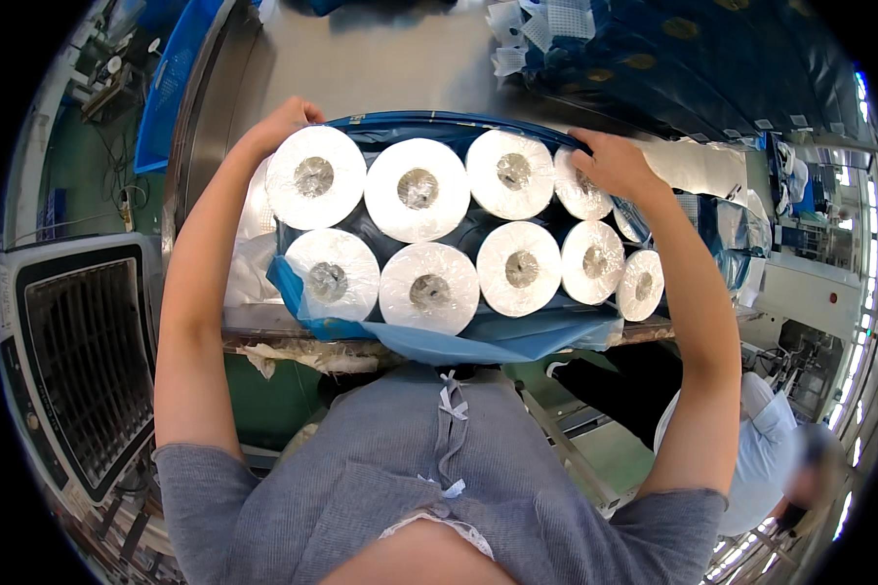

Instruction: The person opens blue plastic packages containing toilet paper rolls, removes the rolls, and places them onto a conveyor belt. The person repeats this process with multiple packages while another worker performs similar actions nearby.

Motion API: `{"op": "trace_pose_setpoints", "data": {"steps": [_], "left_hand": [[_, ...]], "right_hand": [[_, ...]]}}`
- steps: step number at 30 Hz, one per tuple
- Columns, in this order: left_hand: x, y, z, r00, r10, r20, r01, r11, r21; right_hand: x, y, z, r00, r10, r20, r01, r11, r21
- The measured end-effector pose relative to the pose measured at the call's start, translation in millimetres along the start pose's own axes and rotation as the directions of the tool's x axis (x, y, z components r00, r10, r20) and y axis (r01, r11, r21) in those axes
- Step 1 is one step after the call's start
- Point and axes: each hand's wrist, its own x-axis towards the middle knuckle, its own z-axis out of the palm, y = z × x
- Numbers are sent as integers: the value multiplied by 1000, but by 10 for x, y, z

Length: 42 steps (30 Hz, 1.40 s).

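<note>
Blue plastic bag lies mouth-up on the metal bench, its near lip spilling over the bench's near edge, just beyond the person's torso. Bare metal stretches beyond the bag's far rim, giving open room there; farther right, dark blue plastic sheeting takes up that space. A blue crate borders the bench's far left edge, and close on the near left stands a grey machine with a slatted front. To the near right, another person is beside the bench.

Nine white rolls show clearly in the bag: four in the far row, five in the near row. A tenth is partly hidden by the right forearm.

Both arms reach forward, spread wide around the rolls, elbows slightly bent. The left hand curls at the rim's far left end, fingertips partly hidden, so its grip cannot be told. The right hand pinches the far rim toward the right, fingers pointing left, beside the far row's rightmost clear roll.
</note>
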Motion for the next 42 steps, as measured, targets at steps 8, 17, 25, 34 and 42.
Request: {"op": "trace_pose_setpoints", "data": {"steps": [8, 17, 25, 34, 42], "left_hand": [[72, 847, -208, 1000, 14, -14, -9, 942, 335], [303, 757, -162, 909, -396, -131, 409, 785, 465], [115, 1592, 66, 899, -376, -226, 431, 666, 609], [320, 2732, 1777, 844, 521, 127, -486, 644, 590], [460, 2865, 2119, 914, 405, -8, -330, 755, 566]], "right_hand": [[121, 702, 458, 987, 160, -12, -148, 937, 316], [-281, 698, 308, 973, 228, -24, -221, 962, 157], [-821, 1086, 689, 867, 495, -58, -389, 744, 544], [-487, 1300, 1462, 935, 231, 271, -228, -195, 954], [-1094, 1277, 1087, 918, 381, -114, 58, 155, 986]]}}
